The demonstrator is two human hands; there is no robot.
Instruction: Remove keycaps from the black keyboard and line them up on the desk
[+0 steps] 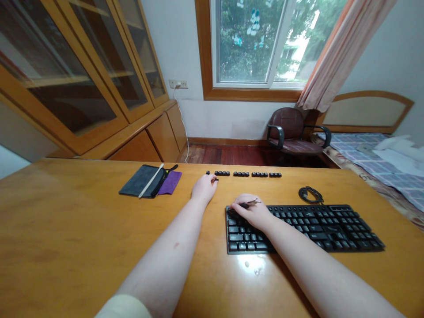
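Note:
A black keyboard [304,227] lies on the desk at the right. Over its upper left corner is my right hand [253,211], closed around a slim dark tool with a brownish end [252,203]; its kind is unclear and its tip is hidden. My left hand [203,189] rests near the far edge of the desk, fingertips pinched on a small black keycap [215,179]. Just beyond it, black keycaps [241,174] stand in a row of several groups. A single keycap [207,172] sits at the row's left end.
A wooden desk [82,238] fills the foreground. To the left lie a dark grey pouch [137,179], a pale stick [151,180] and a purple cloth [170,183]. A coiled black cable [310,195] lies behind the keyboard. Beyond the desk stands a chair [289,128].

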